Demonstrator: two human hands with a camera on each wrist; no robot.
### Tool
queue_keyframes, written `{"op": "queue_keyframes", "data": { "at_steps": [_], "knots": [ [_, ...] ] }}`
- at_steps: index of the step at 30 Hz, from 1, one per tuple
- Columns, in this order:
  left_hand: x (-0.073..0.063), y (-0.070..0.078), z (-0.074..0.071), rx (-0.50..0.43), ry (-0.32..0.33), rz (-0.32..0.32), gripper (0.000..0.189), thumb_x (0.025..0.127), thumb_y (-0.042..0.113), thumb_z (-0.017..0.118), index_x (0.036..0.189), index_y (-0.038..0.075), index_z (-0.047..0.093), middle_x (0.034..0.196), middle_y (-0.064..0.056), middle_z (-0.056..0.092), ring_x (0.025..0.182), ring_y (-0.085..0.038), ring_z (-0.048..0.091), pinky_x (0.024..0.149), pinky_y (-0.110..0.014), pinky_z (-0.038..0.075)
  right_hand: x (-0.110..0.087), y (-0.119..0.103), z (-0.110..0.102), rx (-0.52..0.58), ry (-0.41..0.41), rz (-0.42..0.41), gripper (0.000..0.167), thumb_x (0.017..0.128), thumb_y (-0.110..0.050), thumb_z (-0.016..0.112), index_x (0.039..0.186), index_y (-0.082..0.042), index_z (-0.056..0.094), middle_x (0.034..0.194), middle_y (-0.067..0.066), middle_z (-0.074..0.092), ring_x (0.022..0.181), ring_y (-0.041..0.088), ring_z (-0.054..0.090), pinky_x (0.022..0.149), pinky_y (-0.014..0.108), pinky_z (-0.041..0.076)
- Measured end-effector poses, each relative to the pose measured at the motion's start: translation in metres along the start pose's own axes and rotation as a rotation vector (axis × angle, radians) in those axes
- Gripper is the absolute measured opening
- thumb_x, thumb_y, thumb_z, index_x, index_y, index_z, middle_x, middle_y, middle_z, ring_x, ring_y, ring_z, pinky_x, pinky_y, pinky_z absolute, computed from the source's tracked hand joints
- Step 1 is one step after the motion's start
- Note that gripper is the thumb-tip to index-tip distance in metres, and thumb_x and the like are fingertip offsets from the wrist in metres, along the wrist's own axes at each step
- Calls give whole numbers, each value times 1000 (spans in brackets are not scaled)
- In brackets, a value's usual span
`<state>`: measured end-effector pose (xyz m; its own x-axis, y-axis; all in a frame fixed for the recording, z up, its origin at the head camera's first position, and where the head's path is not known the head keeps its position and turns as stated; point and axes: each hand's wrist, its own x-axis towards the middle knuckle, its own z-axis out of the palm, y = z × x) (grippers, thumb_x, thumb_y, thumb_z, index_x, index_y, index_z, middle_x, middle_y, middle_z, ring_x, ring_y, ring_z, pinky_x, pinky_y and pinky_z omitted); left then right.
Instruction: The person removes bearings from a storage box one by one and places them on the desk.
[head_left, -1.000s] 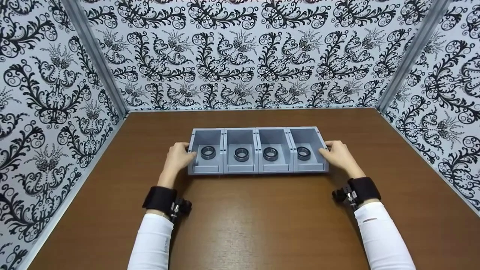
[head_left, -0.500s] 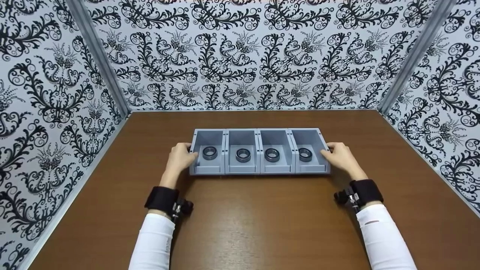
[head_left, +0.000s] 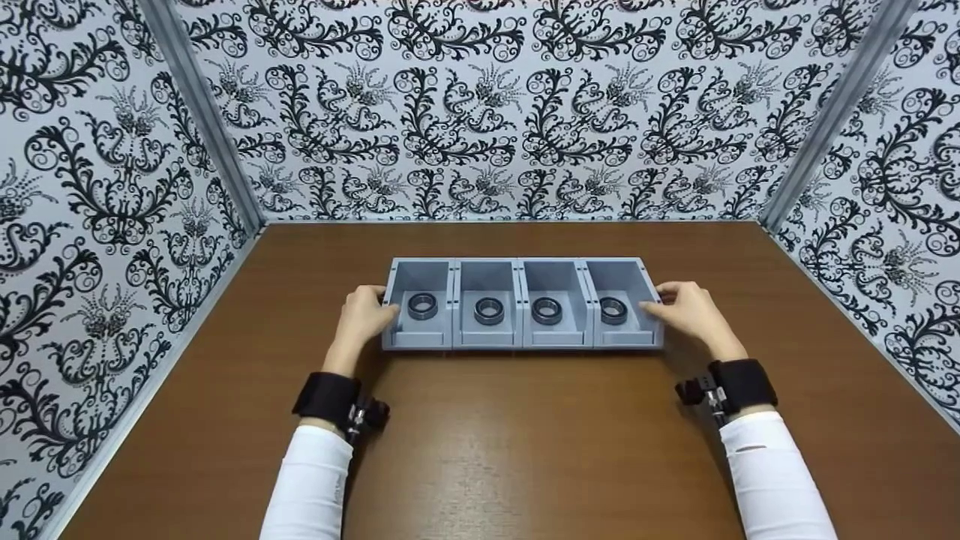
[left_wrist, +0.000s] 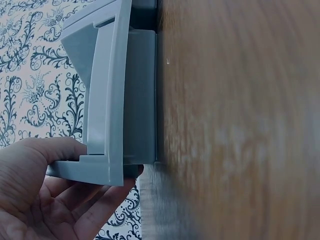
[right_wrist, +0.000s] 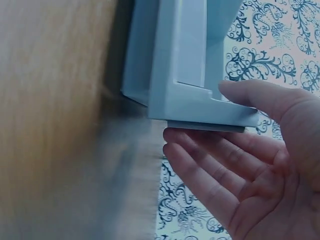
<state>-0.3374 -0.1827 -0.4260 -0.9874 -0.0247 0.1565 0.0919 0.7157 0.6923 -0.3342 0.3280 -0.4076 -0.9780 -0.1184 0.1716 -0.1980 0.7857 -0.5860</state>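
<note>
Joined side by side, a row of grey plastic storage bins (head_left: 483,340) sits on the wooden table. Each compartment holds one dark ring-shaped ball bearing (head_left: 422,316) lying flat. My left hand (head_left: 364,319) grips the left end wall, thumb over the inside and fingers along the outside. In the left wrist view, the end bin (left_wrist: 139,100) sits between that thumb and the fingers. My right hand (head_left: 694,311) holds the right end wall the same way. The right wrist view shows its thumb (right_wrist: 245,92) inside the end bin and its fingers against the outer side.
The brown table (head_left: 480,435) stretches out in front of the bins and to both sides. Patterned wall panels (head_left: 487,112) enclose it at the back, left and right, with grey posts (head_left: 206,112) at the corners. Both wrists wear black straps (head_left: 328,396) with small cameras.
The whole head view has shifted slightly, moving the scene a little right and down. My right wrist has swung slightly outward to the right. The bins and bearings keep their places on the table.
</note>
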Motion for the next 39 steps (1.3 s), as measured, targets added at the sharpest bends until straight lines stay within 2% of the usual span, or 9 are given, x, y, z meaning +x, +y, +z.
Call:
{"op": "queue_keyframes", "data": {
  "at_steps": [5, 9, 15, 24, 27, 30, 35, 39],
  "knots": [
    [0, 0, 0, 4, 3, 1, 43, 95, 10, 65, 133, -10, 66, 127, -29, 68, 88, -34, 65, 85, -49, 50, -5, -6, -8, -23, -24, -9, 48, 94, -23, 78, 122, 14, 68, 113, 30, 73, 105, 45, 70, 94, 58, 52],
    [1, 0, 0, 5, 13, 1, 42, 94, 10, 66, 131, -10, 67, 125, -29, 69, 94, -37, 66, 88, -52, 51, -7, -13, -13, -39, -27, -10, 49, 94, -23, 78, 125, 14, 66, 117, 32, 71, 108, 48, 68, 96, 60, 50],
    [2, 0, 0, 2, 8, 2, 43, 94, 9, 65, 132, -12, 65, 126, -30, 68, 94, -37, 67, 88, -53, 52, -8, -20, -16, -81, 4, -34, 49, 92, -18, 79, 126, 14, 66, 123, 35, 67, 117, 54, 62, 100, 63, 46],
    [1, -1, 0, -1, 10, -15, 44, 94, 9, 65, 133, -11, 65, 127, -29, 68, 96, -36, 66, 89, -52, 53, -11, -37, -16, -44, 16, -107, 46, 92, -11, 78, 127, 15, 65, 117, 33, 70, 110, 50, 67, 97, 61, 50],
    [2, -2, 0, 2, 8, -14, 40, 93, 10, 65, 129, -9, 69, 120, -26, 71, 89, -33, 63, 85, -50, 51, -9, -42, -15, -62, 23, -123, 44, 91, -11, 78, 126, 14, 66, 116, 33, 70, 108, 49, 68, 95, 61, 51],
    [2, -2, 0, 10, 12, -10, 39, 93, 10, 65, 127, -8, 70, 117, -25, 73, 89, -34, 62, 84, -51, 50, -7, -47, -15, -84, 22, -134, 42, 91, -9, 78, 126, 12, 67, 114, 33, 71, 104, 48, 69, 92, 60, 51],
    [2, -2, 0, 15, 17, -12, 42, 92, 11, 66, 129, -8, 69, 123, -27, 71, 101, -40, 67, 91, -55, 51, -2, -55, -15, -99, -25, -144, 42, 91, -8, 77, 127, 11, 67, 119, 32, 70, 105, 49, 69, 90, 59, 54],
    [2, -2, 0, 15, 15, -12, 41, 93, 11, 66, 129, -9, 69, 123, -28, 71, 101, -40, 66, 91, -55, 51, 3, -60, -13, -119, -76, -143, 44, 91, -10, 78, 128, 12, 67, 124, 32, 68, 109, 50, 68, 91, 59, 54]
  ]
}}
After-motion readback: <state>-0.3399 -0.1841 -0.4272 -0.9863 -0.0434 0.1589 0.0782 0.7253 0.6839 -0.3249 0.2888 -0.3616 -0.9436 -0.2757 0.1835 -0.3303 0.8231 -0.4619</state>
